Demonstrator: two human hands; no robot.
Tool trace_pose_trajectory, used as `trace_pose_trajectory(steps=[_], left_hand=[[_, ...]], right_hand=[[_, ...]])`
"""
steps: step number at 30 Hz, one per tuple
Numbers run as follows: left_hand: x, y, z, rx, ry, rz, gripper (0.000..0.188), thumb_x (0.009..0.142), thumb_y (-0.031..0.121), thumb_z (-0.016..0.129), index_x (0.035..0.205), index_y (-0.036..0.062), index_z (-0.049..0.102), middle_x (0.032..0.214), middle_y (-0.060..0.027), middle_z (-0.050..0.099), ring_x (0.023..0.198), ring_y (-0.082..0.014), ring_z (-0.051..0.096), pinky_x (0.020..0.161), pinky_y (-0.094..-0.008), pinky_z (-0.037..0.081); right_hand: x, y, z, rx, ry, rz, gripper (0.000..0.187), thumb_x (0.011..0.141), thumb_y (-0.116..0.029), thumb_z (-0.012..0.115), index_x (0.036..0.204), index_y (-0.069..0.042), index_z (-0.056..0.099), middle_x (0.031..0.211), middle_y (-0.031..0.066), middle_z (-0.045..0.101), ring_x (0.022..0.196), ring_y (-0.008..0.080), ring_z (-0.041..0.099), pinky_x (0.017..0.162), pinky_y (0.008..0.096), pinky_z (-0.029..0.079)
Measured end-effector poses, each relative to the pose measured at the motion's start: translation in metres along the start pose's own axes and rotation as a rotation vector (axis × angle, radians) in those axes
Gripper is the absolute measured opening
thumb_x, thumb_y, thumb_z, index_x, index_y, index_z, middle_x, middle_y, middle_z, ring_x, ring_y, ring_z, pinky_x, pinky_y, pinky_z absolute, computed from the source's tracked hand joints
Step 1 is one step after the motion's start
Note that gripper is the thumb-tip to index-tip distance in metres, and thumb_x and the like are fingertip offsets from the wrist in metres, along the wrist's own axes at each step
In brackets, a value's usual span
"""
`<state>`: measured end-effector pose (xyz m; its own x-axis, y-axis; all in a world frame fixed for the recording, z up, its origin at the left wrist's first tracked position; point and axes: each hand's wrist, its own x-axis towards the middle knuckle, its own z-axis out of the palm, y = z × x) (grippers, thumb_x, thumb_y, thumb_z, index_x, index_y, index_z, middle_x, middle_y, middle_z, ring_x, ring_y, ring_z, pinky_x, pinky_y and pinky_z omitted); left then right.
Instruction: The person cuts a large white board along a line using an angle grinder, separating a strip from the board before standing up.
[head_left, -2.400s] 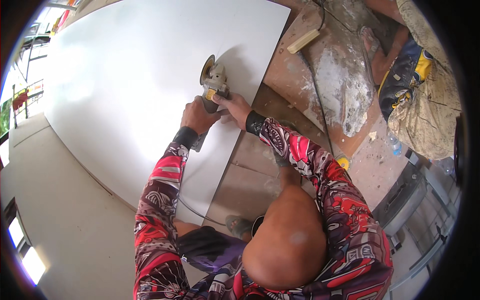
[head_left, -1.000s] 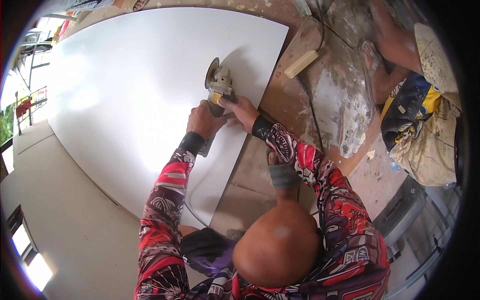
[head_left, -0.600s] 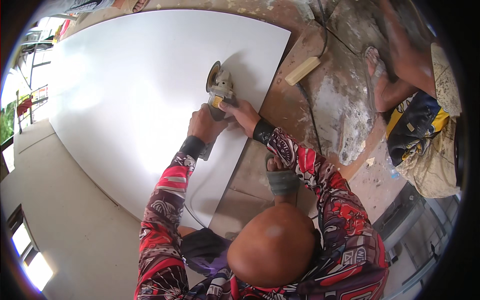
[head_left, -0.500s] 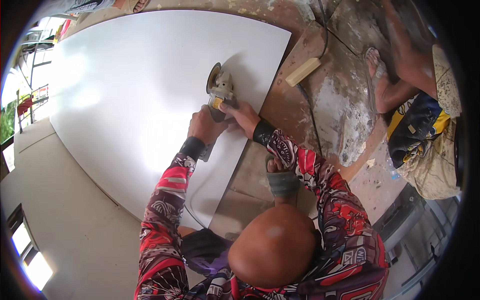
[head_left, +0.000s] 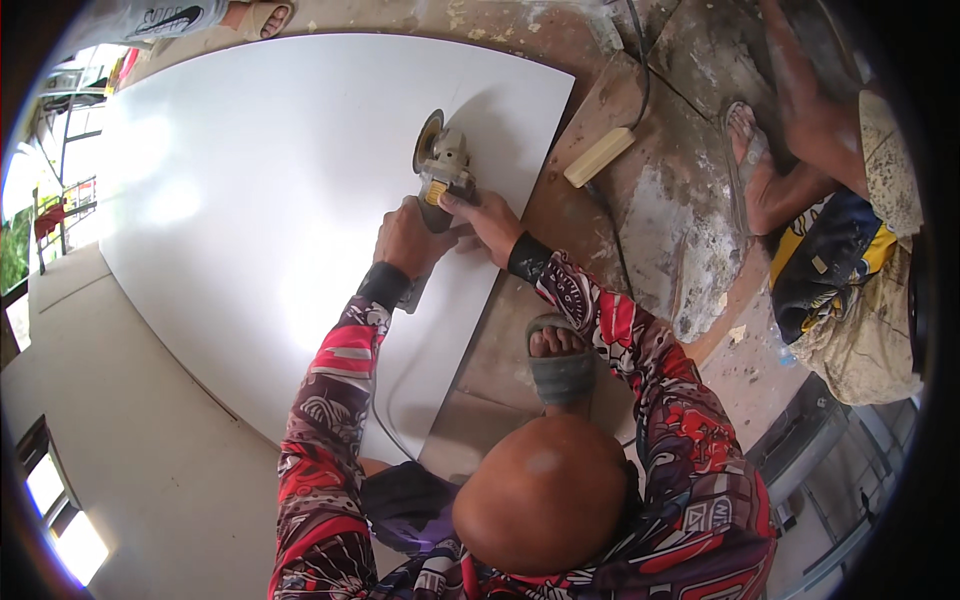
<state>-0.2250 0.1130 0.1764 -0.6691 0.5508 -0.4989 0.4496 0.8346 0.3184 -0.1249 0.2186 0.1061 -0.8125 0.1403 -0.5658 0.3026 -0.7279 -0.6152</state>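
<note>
An angle grinder (head_left: 452,153) with a thin upright disc (head_left: 428,141) is held in both my hands over a large white board (head_left: 250,200). My left hand (head_left: 408,238) is closed around the grinder's body from the left. On its other side, my right hand (head_left: 488,225) grips the body near the head, thumb on top. The disc's lower edge is close to the board; whether it touches cannot be made out. Part of the grinder's rear end shows below my left hand, and a pale cord (head_left: 380,405) runs from there toward me.
A cream extension socket (head_left: 600,157) on a dark cable lies on the stained floor (head_left: 665,240) right of the board. A person's sandaled foot (head_left: 745,140) is at the right; another person's foot (head_left: 268,18) stands by the board's far left edge. My sandaled foot (head_left: 557,350) is near the board's right edge.
The grinder and both hands have moved slightly farther away from me along the board. The head view has shifted a little, and more of my foot shows.
</note>
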Motion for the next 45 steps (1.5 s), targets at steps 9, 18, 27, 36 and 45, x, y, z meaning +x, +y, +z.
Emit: trace_pose_trajectory(steps=[9,18,27,36,45], left_hand=[[0.005,0.009,-0.005,0.018,-0.014,-0.032,0.051,0.069,0.032,0.079,0.094,-0.0073,0.059,0.083,-0.0220,0.070,0.078,-0.0346,0.072,0.072,-0.0405,0.058],[0.006,0.004,-0.001,-0.011,-0.010,-0.027,0.052,0.067,0.032,0.079,0.095,-0.0077,0.059,0.083,-0.0226,0.070,0.078,-0.0352,0.072,0.072,-0.0403,0.058],[0.010,0.006,-0.009,-0.047,0.009,0.033,0.055,0.068,0.038,0.080,0.090,-0.0068,0.057,0.082,-0.0215,0.069,0.077,-0.0357,0.070,0.072,-0.0414,0.056],[0.023,0.029,-0.018,0.014,0.027,0.015,0.070,0.066,0.050,0.084,0.094,-0.0087,0.058,0.086,-0.0245,0.070,0.081,-0.0370,0.071,0.075,-0.0416,0.057],[0.026,0.029,-0.016,0.020,0.024,-0.010,0.063,0.066,0.044,0.083,0.094,-0.0080,0.060,0.084,-0.0224,0.070,0.079,-0.0350,0.072,0.073,-0.0402,0.058]], right_hand=[[0.005,-0.009,-0.003,0.002,-0.023,0.031,0.050,0.090,-0.041,0.071,0.122,-0.004,0.058,0.106,0.0093,0.064,0.079,0.0186,0.067,0.059,0.0307,0.053],[0.006,-0.005,-0.004,0.008,-0.028,0.024,0.050,0.089,-0.041,0.071,0.120,-0.003,0.059,0.101,0.0094,0.064,0.075,0.0176,0.066,0.058,0.0300,0.055],[0.009,-0.016,-0.001,-0.004,-0.011,-0.061,0.049,0.089,-0.040,0.071,0.119,-0.003,0.060,0.101,0.0076,0.065,0.073,0.0168,0.066,0.056,0.0286,0.054],[0.011,-0.037,-0.010,-0.002,0.007,-0.035,0.048,0.090,-0.039,0.070,0.119,-0.003,0.059,0.101,0.0074,0.066,0.072,0.0159,0.067,0.055,0.0275,0.054],[0.019,-0.035,-0.014,0.012,-0.027,-0.056,0.049,0.090,-0.039,0.071,0.118,-0.001,0.059,0.100,0.0092,0.065,0.071,0.0172,0.067,0.052,0.0284,0.054]])
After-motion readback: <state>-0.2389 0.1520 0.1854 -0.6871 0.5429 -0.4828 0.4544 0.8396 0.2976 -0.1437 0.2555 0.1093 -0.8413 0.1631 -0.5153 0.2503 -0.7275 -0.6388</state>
